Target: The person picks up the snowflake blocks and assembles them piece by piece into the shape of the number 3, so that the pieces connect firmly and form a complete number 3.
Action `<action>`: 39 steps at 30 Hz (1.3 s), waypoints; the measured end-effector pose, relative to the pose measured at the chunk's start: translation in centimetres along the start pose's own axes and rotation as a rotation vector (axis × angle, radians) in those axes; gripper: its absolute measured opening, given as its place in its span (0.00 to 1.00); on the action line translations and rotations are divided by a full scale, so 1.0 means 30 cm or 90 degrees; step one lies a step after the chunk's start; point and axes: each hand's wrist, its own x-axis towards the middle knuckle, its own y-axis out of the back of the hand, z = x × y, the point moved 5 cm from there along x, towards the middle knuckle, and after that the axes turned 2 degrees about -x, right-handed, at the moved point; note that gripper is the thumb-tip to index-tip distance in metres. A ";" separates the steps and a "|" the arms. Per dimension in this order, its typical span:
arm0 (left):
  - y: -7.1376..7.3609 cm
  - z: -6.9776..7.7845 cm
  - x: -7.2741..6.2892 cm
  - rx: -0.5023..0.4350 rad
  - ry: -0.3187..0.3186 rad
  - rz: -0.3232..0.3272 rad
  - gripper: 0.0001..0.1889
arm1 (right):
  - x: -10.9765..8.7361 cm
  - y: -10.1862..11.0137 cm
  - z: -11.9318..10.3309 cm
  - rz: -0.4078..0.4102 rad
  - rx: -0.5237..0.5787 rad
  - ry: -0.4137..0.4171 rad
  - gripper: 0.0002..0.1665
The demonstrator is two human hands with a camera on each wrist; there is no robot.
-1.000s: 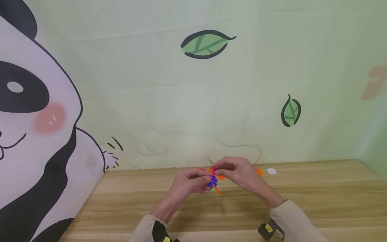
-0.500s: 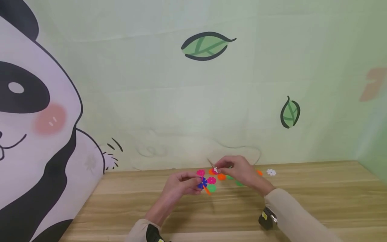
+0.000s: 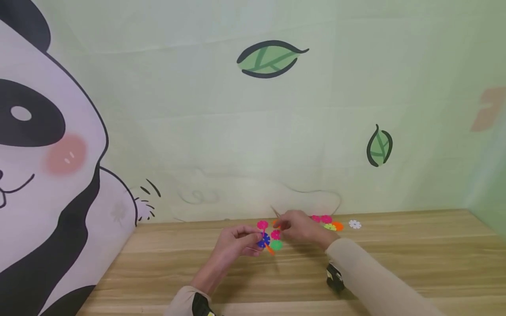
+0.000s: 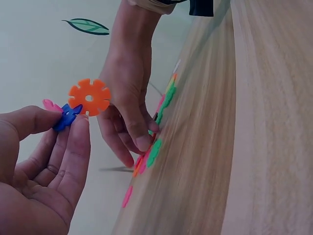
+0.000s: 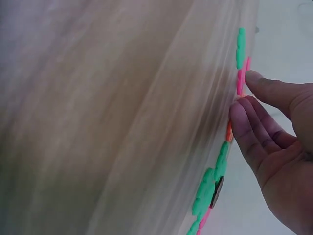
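Here, the left hand pinches a notched blue disc, joined to an orange disc and pink piece, above the stripy wood table. The right hand is by flat discs; I can't tell if it grips any.

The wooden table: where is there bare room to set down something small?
Bare wood: left of the left hand, between the forearms, and right of the white disc. Crowded: both sides of the right hand, with pink discs and a green disc.
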 end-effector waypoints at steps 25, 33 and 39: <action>-0.023 -0.007 -0.008 0.009 0.009 -0.012 0.11 | -0.007 -0.003 0.002 0.009 0.004 -0.068 0.15; -0.023 -0.010 -0.005 0.006 -0.002 -0.014 0.10 | -0.080 0.047 -0.013 0.096 0.195 -0.055 0.06; -0.028 -0.003 -0.007 0.001 -0.008 -0.019 0.10 | -0.158 0.080 -0.041 0.158 0.290 -0.053 0.07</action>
